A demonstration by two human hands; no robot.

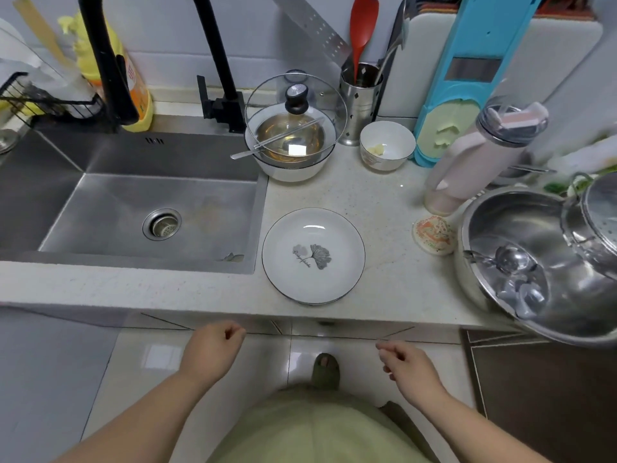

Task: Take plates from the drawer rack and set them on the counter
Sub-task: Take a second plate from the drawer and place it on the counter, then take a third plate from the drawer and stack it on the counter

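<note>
A white plate [313,255] with a grey leaf print and a dark rim lies flat on the pale counter [394,269], just right of the sink. My left hand [211,349] hangs below the counter's front edge with its fingers curled shut and nothing in it. My right hand [405,365] is lower right of the plate, also below the edge, fingers loosely curled and holding nothing. The drawer rack is hidden under the counter.
A steel sink [140,208] with a black tap [217,61] fills the left. Behind the plate stand a lidded bowl [293,138], a small white bowl [387,150] and a utensil holder [359,98]. A large steel basin [534,262] overhangs the counter at right, beside a bottle [474,155].
</note>
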